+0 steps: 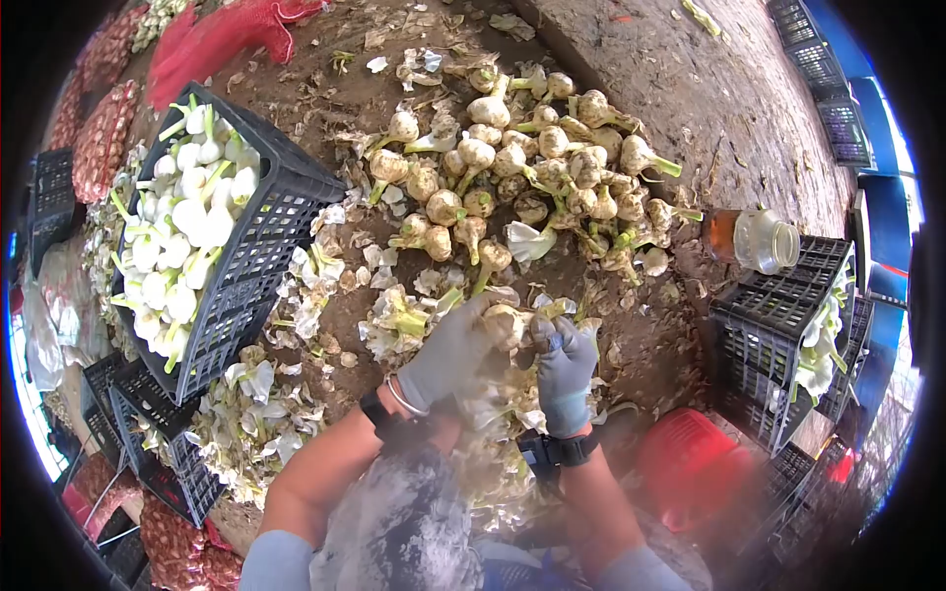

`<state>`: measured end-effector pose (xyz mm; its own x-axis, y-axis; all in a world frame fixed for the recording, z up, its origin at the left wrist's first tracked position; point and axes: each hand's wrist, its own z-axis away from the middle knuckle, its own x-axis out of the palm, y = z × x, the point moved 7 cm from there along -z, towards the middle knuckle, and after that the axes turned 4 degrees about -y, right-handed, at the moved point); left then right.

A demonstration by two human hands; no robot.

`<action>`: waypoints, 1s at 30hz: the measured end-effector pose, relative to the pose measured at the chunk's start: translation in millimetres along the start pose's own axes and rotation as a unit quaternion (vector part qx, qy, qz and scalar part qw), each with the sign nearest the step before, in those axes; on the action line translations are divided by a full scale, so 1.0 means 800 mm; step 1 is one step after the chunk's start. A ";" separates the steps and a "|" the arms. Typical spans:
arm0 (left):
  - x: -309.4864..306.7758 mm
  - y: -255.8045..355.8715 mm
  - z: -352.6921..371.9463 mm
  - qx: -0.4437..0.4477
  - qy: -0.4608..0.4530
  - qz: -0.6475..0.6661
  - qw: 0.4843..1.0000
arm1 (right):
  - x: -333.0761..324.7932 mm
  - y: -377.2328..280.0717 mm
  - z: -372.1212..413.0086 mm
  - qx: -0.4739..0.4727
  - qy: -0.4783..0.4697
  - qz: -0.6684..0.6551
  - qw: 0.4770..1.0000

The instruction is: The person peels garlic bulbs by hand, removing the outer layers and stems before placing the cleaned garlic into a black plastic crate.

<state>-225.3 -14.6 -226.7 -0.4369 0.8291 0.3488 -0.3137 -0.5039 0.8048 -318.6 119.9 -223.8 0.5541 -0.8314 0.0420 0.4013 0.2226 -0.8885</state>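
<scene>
Black plastic crate (286,197), tilted left of the unpeeled garlic pile (532,167), holds cleaned white bulbs apart from the husks. Just below the pile, the gloved left hand (448,355) grips one garlic bulb (505,323) steady while the right hand (564,369) pinches its skin.

Held garlic bulb (507,323) part-hidden; red crate (690,463) blurred

Black crate (268,258), glass jar (766,239), red sack (225,35)

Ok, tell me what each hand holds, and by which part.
One garlic bulb, between both gloved hands: left hand on its left side, right hand on its right side.
</scene>
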 end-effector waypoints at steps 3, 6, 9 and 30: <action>-0.006 -0.027 0.004 -0.088 -0.062 0.139 0.984 | 0.005 -0.022 0.002 -0.018 -0.047 0.105 0.993; -0.007 -0.034 0.002 -0.057 -0.041 0.085 0.994 | 0.006 -0.012 0.000 0.024 -0.071 0.045 0.996; 0.007 0.003 0.005 -0.061 -0.040 0.106 0.992 | 0.017 -0.031 -0.002 0.057 -0.098 -0.012 0.993; 0.004 -0.029 0.010 -0.168 -0.079 0.156 0.970 | 0.006 -0.002 0.040 0.113 -0.106 -0.086 0.984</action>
<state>-212.4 1.8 -240.6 -0.4283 0.6368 0.6411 -0.4555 -0.7649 0.4555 -293.0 131.8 -207.8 0.5939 -0.7469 0.2989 0.6413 0.2152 -0.7365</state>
